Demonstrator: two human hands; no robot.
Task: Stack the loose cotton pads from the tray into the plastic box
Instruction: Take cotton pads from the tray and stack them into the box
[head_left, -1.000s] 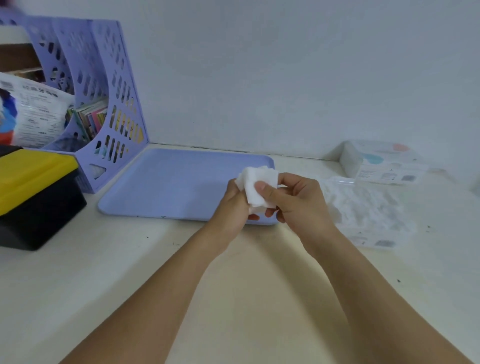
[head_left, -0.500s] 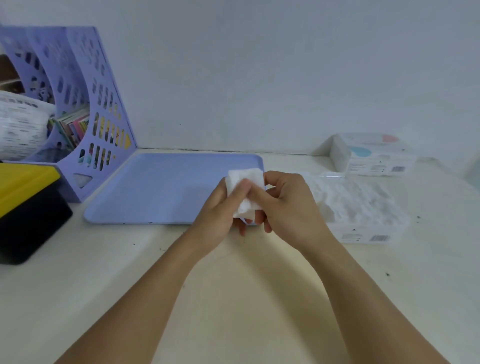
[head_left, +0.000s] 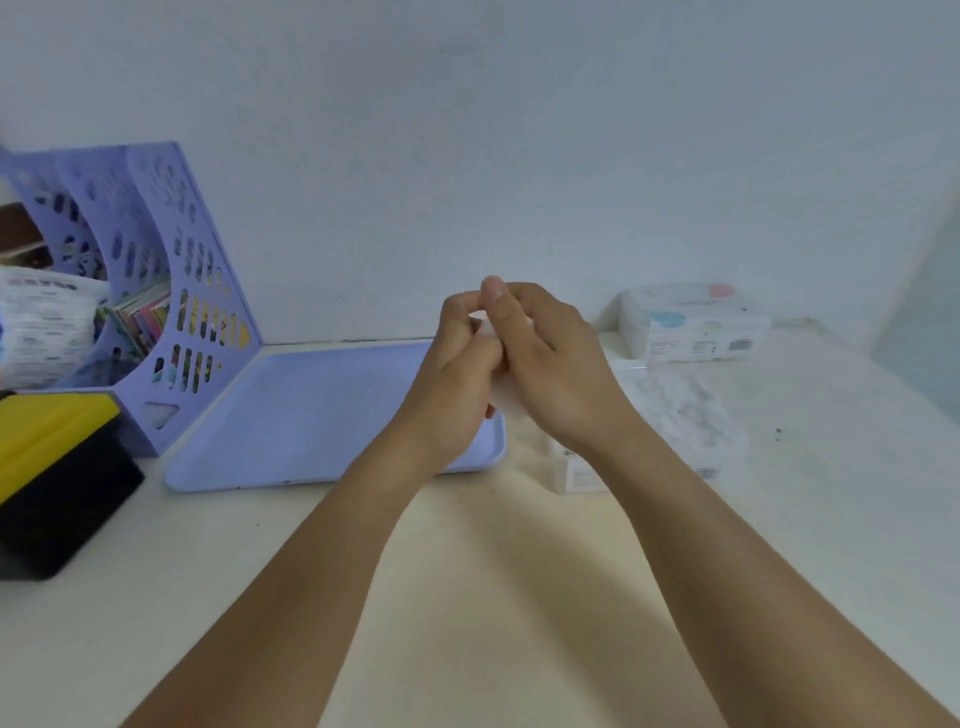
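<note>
My left hand (head_left: 457, 374) and my right hand (head_left: 550, 364) are pressed together above the right end of the lilac tray (head_left: 311, 421). Between them they pinch a small stack of white cotton pads (head_left: 503, 400), mostly hidden by the fingers; only slivers show at the fingertips and below the palms. The clear plastic box (head_left: 685, 426), filled with white pads, stands on the table just right of the tray, partly behind my right wrist. No loose pads show on the tray's bare surface.
A lilac file rack (head_left: 171, 291) with booklets stands at the left against the wall. A yellow-lidded black box (head_left: 57, 478) sits at the left edge. A white packaged box (head_left: 696, 322) rests by the wall behind the plastic box.
Both hands have closed more tightly round the pads, which were plainly visible before and are now almost covered. The camera view has shifted, and the hands sit higher in the frame.
</note>
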